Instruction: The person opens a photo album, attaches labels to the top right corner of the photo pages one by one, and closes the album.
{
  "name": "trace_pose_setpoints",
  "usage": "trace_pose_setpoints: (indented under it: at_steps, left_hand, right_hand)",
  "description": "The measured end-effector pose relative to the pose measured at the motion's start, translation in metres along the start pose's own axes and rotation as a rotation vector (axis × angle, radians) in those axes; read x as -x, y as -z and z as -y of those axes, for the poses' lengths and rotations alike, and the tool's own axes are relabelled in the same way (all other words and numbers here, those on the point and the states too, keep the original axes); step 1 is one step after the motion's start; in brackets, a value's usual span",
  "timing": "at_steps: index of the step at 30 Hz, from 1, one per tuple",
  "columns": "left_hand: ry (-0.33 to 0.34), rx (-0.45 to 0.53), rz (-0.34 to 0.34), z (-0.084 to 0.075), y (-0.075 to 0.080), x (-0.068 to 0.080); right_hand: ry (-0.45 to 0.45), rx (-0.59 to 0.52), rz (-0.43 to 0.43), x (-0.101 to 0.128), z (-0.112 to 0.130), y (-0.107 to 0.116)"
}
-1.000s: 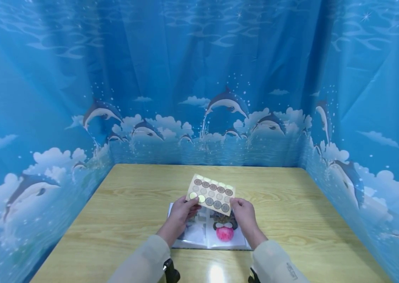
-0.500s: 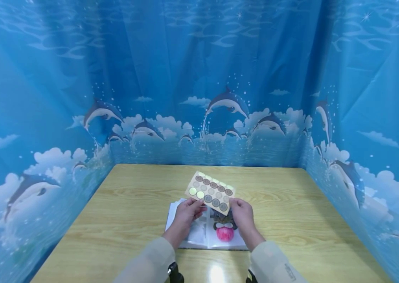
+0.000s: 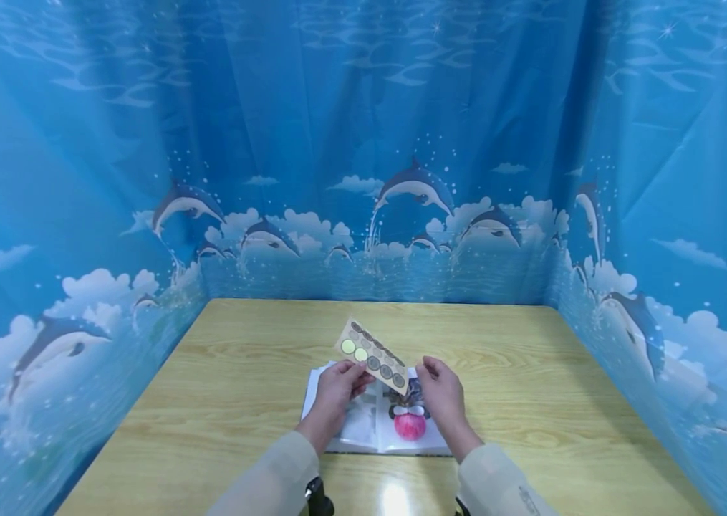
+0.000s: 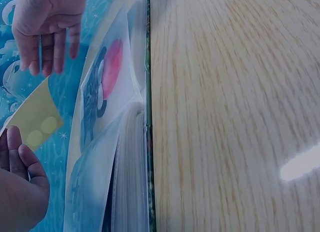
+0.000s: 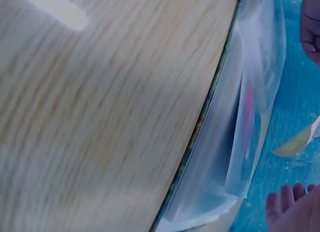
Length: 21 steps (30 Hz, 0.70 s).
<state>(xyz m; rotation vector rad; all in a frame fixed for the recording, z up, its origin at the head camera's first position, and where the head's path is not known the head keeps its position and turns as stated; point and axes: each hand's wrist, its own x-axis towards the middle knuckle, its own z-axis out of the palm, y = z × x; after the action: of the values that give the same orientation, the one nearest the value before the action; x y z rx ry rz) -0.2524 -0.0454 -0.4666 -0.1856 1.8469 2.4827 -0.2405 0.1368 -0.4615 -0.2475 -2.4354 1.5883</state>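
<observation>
A tan sticker sheet (image 3: pixel 372 356) with rows of round stickers hangs tilted above the open album. Two circles at its left are pale yellow. My left hand (image 3: pixel 340 387) pinches the sheet's lower left edge, as the left wrist view also shows the hand (image 4: pixel 22 184) at the sheet (image 4: pixel 40 117). Just off the sheet's right end is my right hand (image 3: pixel 442 393); its fingers (image 4: pixel 59 51) look extended in the left wrist view, with no sticker visible on them. Beneath lies the photo album (image 3: pixel 357 433), with clear sleeves and a picture with a pink ball shape (image 3: pixel 410 427).
The album lies on a wood-grain table (image 3: pixel 241 373), near its front edge. A blue dolphin-print curtain (image 3: pixel 311 143) surrounds the table at the back and both sides. Light glares on the tabletop before the album.
My right hand has let go of the sheet's right end and stands slightly apart. The sheet has turned and its right end has dropped leftward. My left hand has shifted slightly right, still gripping it.
</observation>
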Motion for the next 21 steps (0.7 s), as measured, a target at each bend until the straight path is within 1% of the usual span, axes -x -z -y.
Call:
trace_pose_setpoints:
  at_steps: [2,4,7,10,12,14,21]
  left_hand:
    - [0.004,-0.010,0.003,0.000,0.000,0.001]
    - [0.003,-0.014,0.008,0.000,0.001,0.001]
    - [-0.003,-0.022,0.019,0.000,0.000,0.003]
    - [-0.006,-0.033,0.026,0.002,-0.001,0.004]
    - [-0.004,-0.043,0.030,0.003,-0.002,0.004]
    - [0.003,-0.052,0.030,0.004,-0.003,0.004]
    - [0.014,-0.076,0.040,0.005,-0.004,0.006]
  right_hand:
    - [0.087,0.085,-0.008,0.002,0.001,0.000]
    - [0.194,0.179,-0.009,0.004,0.001,-0.002]
    - [0.336,0.305,0.009,0.007,0.002,-0.004]
    - [0.461,0.399,0.011,0.010,0.004,-0.009]
    - [0.518,0.431,-0.002,0.011,0.005,-0.012]
    - [0.561,0.437,-0.021,0.012,0.007,-0.014]
    - [0.645,0.448,-0.058,0.016,0.011,-0.021]
